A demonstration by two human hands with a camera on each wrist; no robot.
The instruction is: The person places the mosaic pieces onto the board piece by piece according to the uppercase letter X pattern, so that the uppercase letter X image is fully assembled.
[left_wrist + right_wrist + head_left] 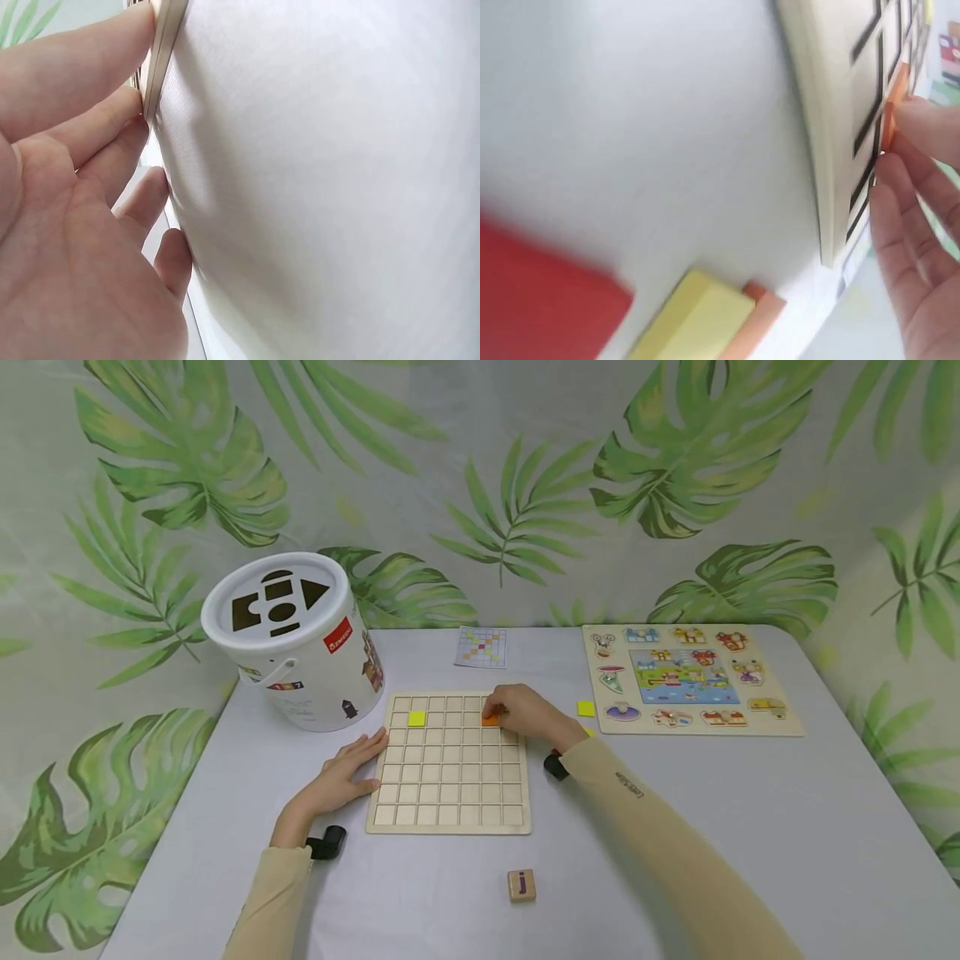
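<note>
A square wooden grid board (448,762) of shallow square cells lies flat at the middle of a pale grey table (750,827). The right hand (525,710) rests over the board's upper right part, fingers curled down and pinching an orange tile (490,720) at a cell in the second row; in the right wrist view the fingertips (900,161) touch the tile's thin edge against the board face. The left hand (347,772) lies flat on the table with fingers straight and slightly spread, their tips pressed against the board's left edge, as the left wrist view confirms (112,97). A yellow tile (416,718) already sits in a second-row cell near the left side. Just beyond the board's upper left corner stands a white cylindrical bucket (296,639) with shape cut-outs in its lid, close to the left hand. Behind the board lies a small pattern card (481,647) printed with coloured squares. To the right, a flat wooden picture puzzle (686,677) occupies the far right of the table, with a loose yellow tile (586,708) between it and the board. A wooden cube (522,885) marked with the letter j sits near the front edge, apart from the board. In the right wrist view, blurred red, yellow and orange tiles (705,315) lie just off the board's edge. Open tabletop lies at front left and front right.
</note>
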